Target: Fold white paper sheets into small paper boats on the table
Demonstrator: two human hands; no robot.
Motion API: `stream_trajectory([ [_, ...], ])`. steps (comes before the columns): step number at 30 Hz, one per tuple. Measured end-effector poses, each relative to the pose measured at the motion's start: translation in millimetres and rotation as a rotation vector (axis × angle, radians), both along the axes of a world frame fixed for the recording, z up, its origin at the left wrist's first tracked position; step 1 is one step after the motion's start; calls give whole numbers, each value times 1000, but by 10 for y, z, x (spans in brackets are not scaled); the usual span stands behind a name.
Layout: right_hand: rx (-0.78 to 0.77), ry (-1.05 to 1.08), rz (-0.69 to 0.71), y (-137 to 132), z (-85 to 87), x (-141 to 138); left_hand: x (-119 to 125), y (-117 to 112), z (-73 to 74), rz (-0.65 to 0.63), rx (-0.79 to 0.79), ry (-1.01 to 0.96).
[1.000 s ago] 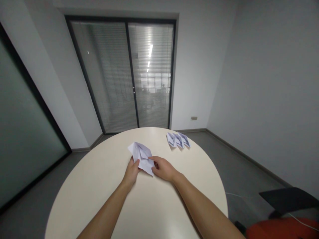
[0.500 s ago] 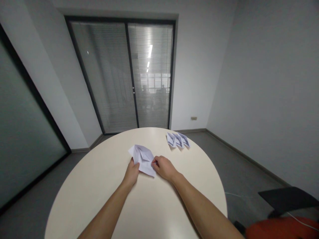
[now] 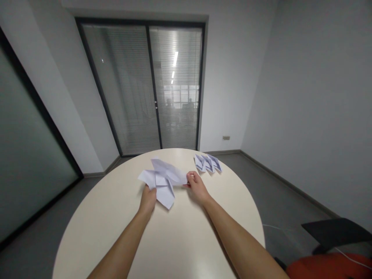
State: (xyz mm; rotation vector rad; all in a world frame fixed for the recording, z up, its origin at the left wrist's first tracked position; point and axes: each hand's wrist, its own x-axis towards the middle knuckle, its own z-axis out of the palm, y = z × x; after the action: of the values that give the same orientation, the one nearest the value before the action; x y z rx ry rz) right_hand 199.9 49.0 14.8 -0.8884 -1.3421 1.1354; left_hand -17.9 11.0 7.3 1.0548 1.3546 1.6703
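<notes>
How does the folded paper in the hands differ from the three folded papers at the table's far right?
The held paper has flaps spread out; the three papers are more compact. The left hand and right hand grip the held paper, while the three papers lie in a row on the table. All are whitish and creased.

Large paper (image 3: 165, 197) was white, faintly lavender; tabletop (image 3: 104, 224) was plain cream; door frame (image 3: 154, 85) was black, blinds (image 3: 130, 97) grey-striped; chair seat (image 3: 325, 267) was red.
</notes>
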Motion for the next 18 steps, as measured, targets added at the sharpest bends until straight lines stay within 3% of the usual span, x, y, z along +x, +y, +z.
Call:
stream_trajectory([
  [4,-40,5,-86,88,-89,51,19,-2,-15,-36,-11,-54],
  [9,-51,-208,-118,107,-149,75,46,-22,4,-61,2,-74],
  [14,254,-425,-250,-53,53,70,47,-33,39,-30,18,-26],
  [18,292,-331,-122,-198,232,41,55,-42,73,4,13,-14],
])
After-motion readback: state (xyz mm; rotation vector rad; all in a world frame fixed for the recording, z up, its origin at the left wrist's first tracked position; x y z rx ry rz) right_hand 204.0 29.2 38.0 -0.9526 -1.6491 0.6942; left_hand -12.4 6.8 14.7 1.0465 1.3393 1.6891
